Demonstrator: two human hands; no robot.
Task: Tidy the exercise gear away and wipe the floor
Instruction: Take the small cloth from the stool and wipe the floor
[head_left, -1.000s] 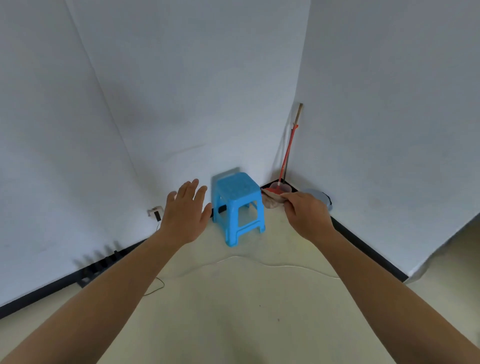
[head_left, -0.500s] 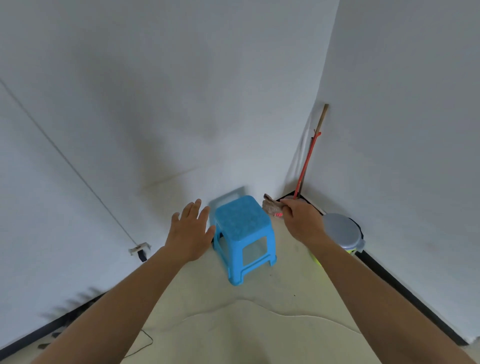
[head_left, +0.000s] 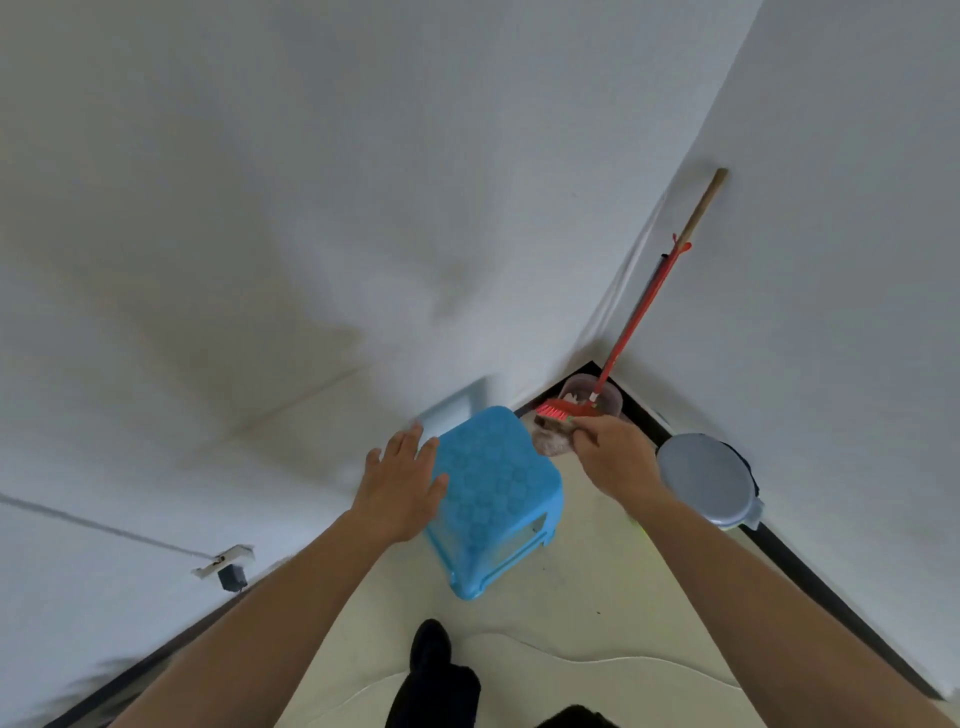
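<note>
1. Closer in now: the whole view has moved up to the corner, and the left hand (head_left: 402, 483), which was just short of the blue stool (head_left: 498, 493) a moment ago, now lies over its left edge. Its fingers are straight and spread, gripping nothing.
2. Right hand (head_left: 615, 457) has its fingers curled round a brownish wad. I think it's a cloth (head_left: 550, 440), but it's blurry. It's held up just off the stool's far right corner, near the head of the red broom (head_left: 636, 317).
3. Progress-wise, no exercise gear shows anywhere, so I can't tell if it's already put away or just out of shot.
4. With the cloth off the floor (head_left: 597, 587), I'd guess wiping this corner isn't done yet. Shifting the stool probably comes first.
</note>
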